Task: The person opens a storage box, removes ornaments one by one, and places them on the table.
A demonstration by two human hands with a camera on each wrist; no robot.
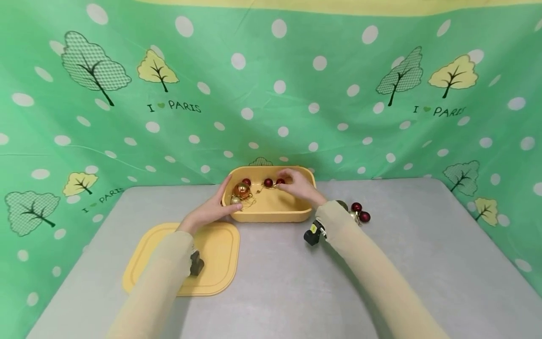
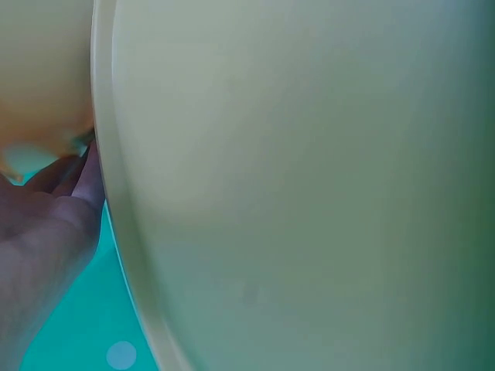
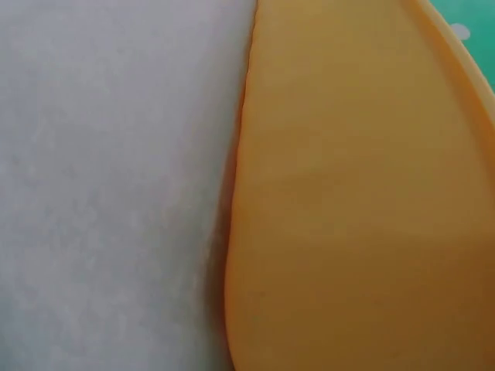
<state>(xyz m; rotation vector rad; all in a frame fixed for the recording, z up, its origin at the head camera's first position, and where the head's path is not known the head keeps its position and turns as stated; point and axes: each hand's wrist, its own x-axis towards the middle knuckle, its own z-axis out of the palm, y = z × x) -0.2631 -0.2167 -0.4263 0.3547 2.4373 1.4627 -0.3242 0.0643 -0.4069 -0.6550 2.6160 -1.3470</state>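
A yellow rectangular container point(image 1: 271, 216) stands near the back of the table. My left hand point(image 1: 211, 207) holds its left end, thumb over the rim and fingers along the outside. My right hand point(image 1: 298, 186) reaches over the right side into the container, its fingertips pinching a dark red bauble point(image 1: 280, 181). Beside that bauble lies another dark red bauble point(image 1: 268, 182). At the left end are a shiny gold bauble point(image 1: 242, 190), a paler gold bauble point(image 1: 235, 200) and a red bauble point(image 1: 246, 181). The left hand point(image 2: 50, 224) also shows in the left wrist view.
A yellow lid point(image 1: 216, 259) lies flat on the grey table point(image 1: 288, 282), under my left forearm. Right of the container, partly behind my right sleeve, sit several baubles, including a dark red one point(image 1: 364, 216). A green dotted curtain point(image 1: 296, 117) hangs behind.
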